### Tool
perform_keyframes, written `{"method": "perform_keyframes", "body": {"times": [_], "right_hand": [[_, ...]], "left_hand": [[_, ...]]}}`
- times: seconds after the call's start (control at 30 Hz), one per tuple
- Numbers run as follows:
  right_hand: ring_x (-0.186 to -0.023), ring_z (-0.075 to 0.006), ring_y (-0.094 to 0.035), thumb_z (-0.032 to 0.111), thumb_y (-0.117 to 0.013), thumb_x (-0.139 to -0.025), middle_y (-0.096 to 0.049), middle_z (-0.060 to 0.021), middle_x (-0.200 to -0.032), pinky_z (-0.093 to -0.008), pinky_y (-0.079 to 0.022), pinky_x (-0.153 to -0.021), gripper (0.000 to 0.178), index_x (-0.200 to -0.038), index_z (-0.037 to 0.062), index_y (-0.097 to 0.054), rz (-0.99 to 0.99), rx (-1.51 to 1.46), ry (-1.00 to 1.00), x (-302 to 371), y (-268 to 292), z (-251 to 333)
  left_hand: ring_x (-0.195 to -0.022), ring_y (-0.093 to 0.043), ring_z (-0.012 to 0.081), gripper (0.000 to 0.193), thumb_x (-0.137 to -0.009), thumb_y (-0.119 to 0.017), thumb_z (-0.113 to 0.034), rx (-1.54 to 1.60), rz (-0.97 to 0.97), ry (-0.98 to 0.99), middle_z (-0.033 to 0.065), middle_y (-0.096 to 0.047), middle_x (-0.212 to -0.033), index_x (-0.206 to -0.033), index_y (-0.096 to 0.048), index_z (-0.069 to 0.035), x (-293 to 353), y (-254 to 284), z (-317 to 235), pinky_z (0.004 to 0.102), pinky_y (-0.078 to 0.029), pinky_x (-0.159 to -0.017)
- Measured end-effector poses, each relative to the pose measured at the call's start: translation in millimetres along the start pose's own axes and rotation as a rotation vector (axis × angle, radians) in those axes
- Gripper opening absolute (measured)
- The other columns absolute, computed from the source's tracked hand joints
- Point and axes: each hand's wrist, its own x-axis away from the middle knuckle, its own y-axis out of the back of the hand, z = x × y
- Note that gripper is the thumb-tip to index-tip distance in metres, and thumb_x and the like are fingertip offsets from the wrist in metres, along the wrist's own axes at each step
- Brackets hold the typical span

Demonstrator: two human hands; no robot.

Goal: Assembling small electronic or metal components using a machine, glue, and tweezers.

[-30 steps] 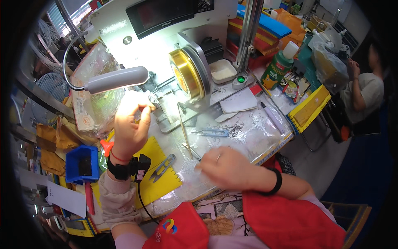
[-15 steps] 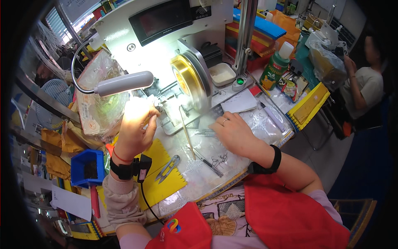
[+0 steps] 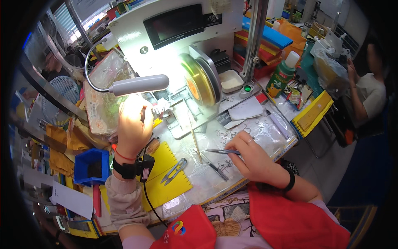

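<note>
My left hand (image 3: 134, 122) is raised below the lamp, beside the machine's small metal fixture (image 3: 166, 108). Its fingers are pinched together, and glare hides what is between them. My right hand (image 3: 253, 159) is closed on dark tweezers (image 3: 222, 151) over the table, with the tips pointing left. A large gold-rimmed wheel (image 3: 195, 83) stands upright on the machine, just right of the fixture. From the fixture's base a thin wooden stick (image 3: 194, 139) slants toward me. A craft knife (image 3: 212, 167) lies near the tweezers. Thread snips (image 3: 174, 171) rest on a yellow board (image 3: 168, 189).
A grey lamp (image 3: 140, 84) hangs over the left hand. Dark wire loops (image 3: 226, 135) lie behind the tweezers. To the right are folded paper (image 3: 245, 108), a purple pen (image 3: 280, 126) and a green bottle (image 3: 282, 74). A blue bin (image 3: 92, 166) stands left. Another person (image 3: 369, 95) sits far right.
My right hand has come back toward me and lifted the tweezers that were beside its fingers on the table. My left hand stays by the fixture, still pinched. The whole view has shifted slightly.
</note>
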Motion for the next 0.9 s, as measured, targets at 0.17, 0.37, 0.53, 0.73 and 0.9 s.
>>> {"method": "perform_keyframes", "body": {"times": [0.17,0.37,0.53,0.73,0.9], "right_hand": [[-0.085,-0.0334,-0.059,-0.005,-0.058,-0.083,-0.055,-0.0168,-0.097,-0.0373,-0.05,-0.075,0.029,-0.11,-0.0001,-0.05,-0.119,-0.174,0.058,26.6,-3.1,-4.0],[-0.079,-0.0277,-0.06,-0.002,-0.059,-0.084,-0.059,-0.0147,-0.093,-0.0341,-0.048,-0.071,0.024,-0.108,0.002,-0.056,-0.324,-0.229,-0.03,43.8,-14.0,-18.1],[-0.072,-0.0248,-0.055,0.0,-0.057,-0.088,-0.06,-0.0118,-0.085,-0.0329,-0.043,-0.065,0.01,-0.096,0.003,-0.063,-0.31,-0.154,0.025,48.9,-28.9,-40.1],[-0.069,-0.0232,-0.054,0.003,-0.054,-0.093,-0.059,-0.0099,-0.079,-0.0315,-0.043,-0.064,0.009,-0.093,0.0026,-0.064,-0.319,-0.289,-0.056,46.5,-32.4,-43.3],[-0.067,-0.0195,-0.054,0.008,-0.054,-0.096,-0.059,-0.0081,-0.076,-0.0299,-0.043,-0.064,0.011,-0.092,0.0027,-0.064,-0.308,-0.342,-0.071,48.4,-33.1,-43.5]], "left_hand": [[-0.061,-0.048,0.0196,0.004,-0.085,-0.058,0.002,0.048,0.089,0.147,0.008,-0.05,-0.073,-0.082,-0.056,0.0,5.6,-2.1,7.4,0.0319,-0.041,-0.061],[-0.063,-0.053,0.0287,0.003,-0.08,-0.058,0.003,0.239,0.179,0.393,0.0137,-0.053,-0.072,-0.08,-0.057,0.001,9.7,-2.4,0.1,0.0361,-0.044,-0.061],[-0.089,-0.056,0.0306,0.011,-0.08,-0.065,-0.003,-0.31,0.171,0.172,0.012,-0.06,-0.089,-0.091,-0.063,-0.001,19.8,-7.9,-2.3,0.0415,-0.044,-0.08],[-0.094,-0.056,0.0301,0.016,-0.08,-0.068,-0.006,-0.343,-0.052,0.084,0.0098,-0.061,-0.093,-0.095,-0.064,-0.005,-9.5,-15.8,-31.3,0.0426,-0.041,-0.083],[-0.089,-0.058,0.0322,0.007,-0.081,-0.069,-0.004,-0.24,-0.044,0.116,0.0121,-0.062,-0.087,-0.086,-0.063,-0.004,-11.5,-25.0,-34.1,0.042,-0.043,-0.081]]}}
